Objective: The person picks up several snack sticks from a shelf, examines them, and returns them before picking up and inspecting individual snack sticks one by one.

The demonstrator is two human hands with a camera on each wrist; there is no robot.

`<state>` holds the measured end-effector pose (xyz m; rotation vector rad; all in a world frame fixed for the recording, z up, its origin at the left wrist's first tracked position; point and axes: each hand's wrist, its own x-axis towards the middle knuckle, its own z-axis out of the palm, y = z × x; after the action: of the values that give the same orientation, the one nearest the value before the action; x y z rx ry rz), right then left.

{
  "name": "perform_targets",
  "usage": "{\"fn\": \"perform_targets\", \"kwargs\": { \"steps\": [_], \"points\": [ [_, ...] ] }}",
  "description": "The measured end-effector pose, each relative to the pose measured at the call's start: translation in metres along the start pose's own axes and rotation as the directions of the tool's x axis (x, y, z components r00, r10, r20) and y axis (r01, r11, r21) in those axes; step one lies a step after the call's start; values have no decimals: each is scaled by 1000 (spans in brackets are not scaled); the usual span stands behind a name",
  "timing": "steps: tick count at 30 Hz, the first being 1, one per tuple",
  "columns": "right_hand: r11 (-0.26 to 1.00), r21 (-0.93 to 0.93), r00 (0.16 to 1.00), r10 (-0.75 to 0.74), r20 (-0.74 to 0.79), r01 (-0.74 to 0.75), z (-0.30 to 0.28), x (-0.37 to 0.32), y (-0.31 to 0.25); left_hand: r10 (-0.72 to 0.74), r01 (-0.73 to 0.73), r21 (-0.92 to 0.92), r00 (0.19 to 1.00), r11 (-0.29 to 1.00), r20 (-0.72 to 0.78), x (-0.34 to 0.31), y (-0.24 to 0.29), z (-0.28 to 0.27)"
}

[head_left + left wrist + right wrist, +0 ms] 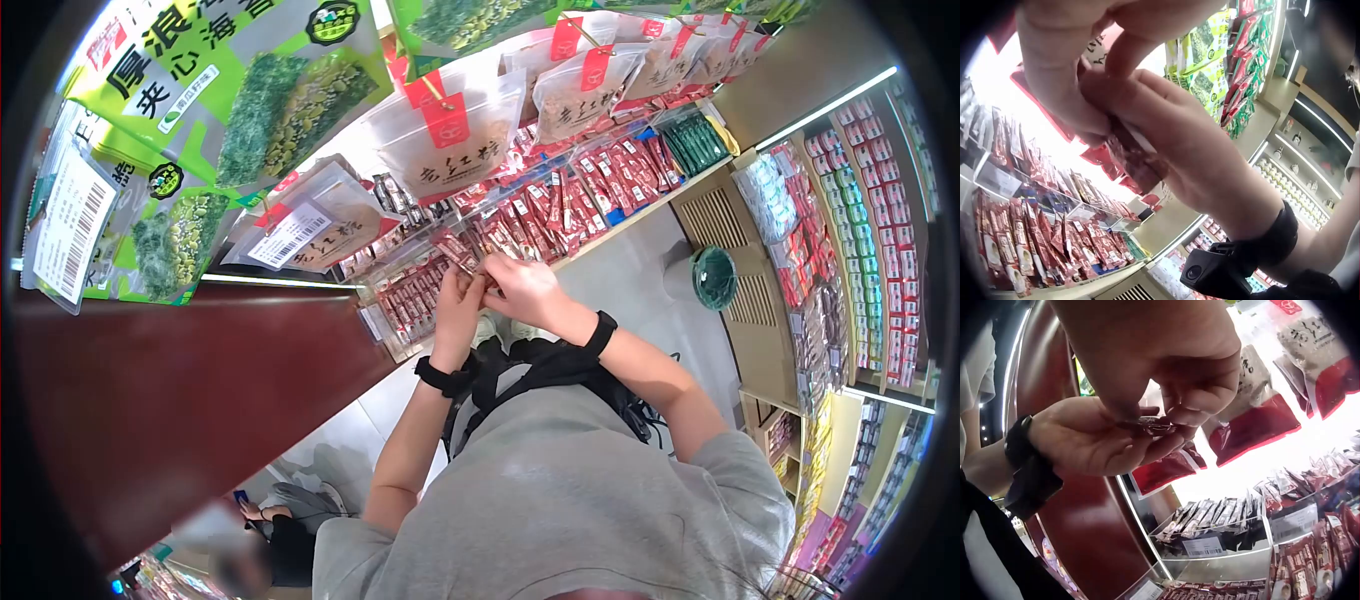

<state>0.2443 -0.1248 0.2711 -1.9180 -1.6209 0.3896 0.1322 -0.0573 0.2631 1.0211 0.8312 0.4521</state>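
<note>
Green bags (300, 110) hang nearest; below, my left hand (457, 312) and right hand (527, 290), fingers (1200, 400) curled, pinch a slanting red packet (1140, 165) between them.

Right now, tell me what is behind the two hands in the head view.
Past the edges of the left hand and right hand show red packets and pale shoes. Whatever lies directly behind the hands is covered.

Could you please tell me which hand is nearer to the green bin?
The right hand. The green bin stands off to the right of both; the right hand is on the bin's side, the left hand farther away.
</note>
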Motion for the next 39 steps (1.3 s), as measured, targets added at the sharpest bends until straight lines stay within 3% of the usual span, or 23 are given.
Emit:
{"fn": "perform_targets", "kwargs": {
  "steps": [1,3,4,5,6,8,12,15,20,25,27,29,30,32,35,39],
  "points": [
    [1000,2,1000,-6,0,6,-4,0,4,4,-4,1,1000,1000,-5,2,-1,0],
    [973,224,997,-53,-51,63,-10,-3,11,46,-46,19,999,999,24,4,-5,-4],
    [920,382,996,76,53,-91,-9,-5,19,34,-34,10,999,999,12,1,-6,-3],
    [919,386,996,66,57,-83,-12,-6,24,39,-39,9,999,999,1,0,-7,-1],
    [861,484,983,89,160,-156,-15,-7,30,55,-55,-26,998,998,-13,-4,-3,3],
    [679,659,931,104,350,-324,-15,-8,41,92,-96,-75,994,993,-50,-5,-9,4],
    [614,647,851,83,518,-453,-20,-10,49,78,-77,19,991,997,-107,-9,-18,12],
    [648,582,805,83,588,-492,-22,-10,54,47,-48,-9,995,999,-91,-12,-21,22],
    [685,559,771,6,636,-467,-10,-17,87,-62,70,59,991,996,-117,7,-54,-2],
    [620,614,853,195,484,-490,-1,-34,122,-183,233,168,946,958,-267,24,-89,-69],
    [591,610,837,237,494,-527,7,-39,128,-246,262,3,908,965,-339,27,-100,-89],
    [677,511,836,312,452,-529,10,-44,124,-273,285,-20,893,958,-359,42,-119,-112],
    [672,506,831,330,449,-540,10,-46,121,-279,302,17,897,953,-343,53,-132,-124],
    [776,406,837,274,473,-483,8,-50,109,-282,331,139,916,933,-286,76,-150,-140],
    [746,395,821,354,447,-537,14,-62,107,-289,338,187,925,922,-246,115,-181,-142],
    [702,354,778,484,399,-618,15,-75,109,-304,416,324,888,849,-344,155,-210,-129]
  ]
}}
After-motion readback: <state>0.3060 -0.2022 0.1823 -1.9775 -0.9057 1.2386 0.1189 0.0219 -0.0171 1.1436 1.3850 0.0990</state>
